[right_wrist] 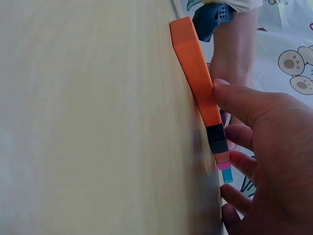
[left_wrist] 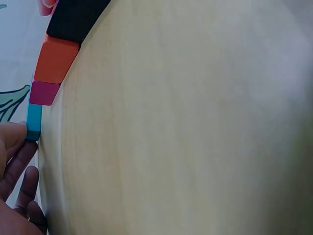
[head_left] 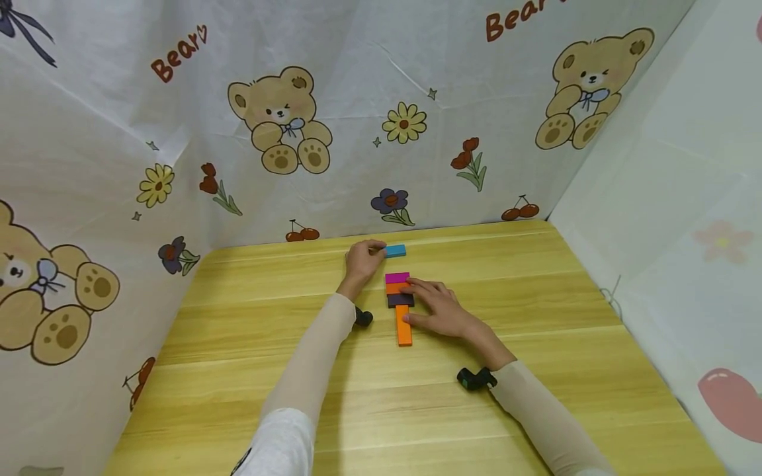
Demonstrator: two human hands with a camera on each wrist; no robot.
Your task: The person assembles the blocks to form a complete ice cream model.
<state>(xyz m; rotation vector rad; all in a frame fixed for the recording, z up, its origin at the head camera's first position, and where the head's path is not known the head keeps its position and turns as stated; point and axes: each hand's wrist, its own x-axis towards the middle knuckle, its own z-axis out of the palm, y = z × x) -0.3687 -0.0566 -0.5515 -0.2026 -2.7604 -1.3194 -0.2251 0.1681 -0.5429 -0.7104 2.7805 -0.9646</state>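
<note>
My left hand [head_left: 362, 266] pinches the left end of a flat blue block [head_left: 395, 251] near the table's back edge. Nearer to me, a magenta block [head_left: 397, 277], an orange block [head_left: 394, 288] and a dark purple block [head_left: 401, 300] lie in a row, touching. A long orange block [head_left: 404, 332] extends from the dark one toward me. My right hand [head_left: 443, 312] lies along the row's right side, fingers spread; in the right wrist view its thumb touches the long orange block [right_wrist: 198, 81]. The blue block [left_wrist: 34, 120] stands apart from the magenta one in the head view.
The wood-grain table [head_left: 274, 370] ends at a white cloth [head_left: 351, 192] printed with bears and flowers. Another pale cloth [head_left: 667, 218] borders the right side. A thin cord [head_left: 613, 301] shows at the right edge. Each wrist carries a small black device [head_left: 476, 379].
</note>
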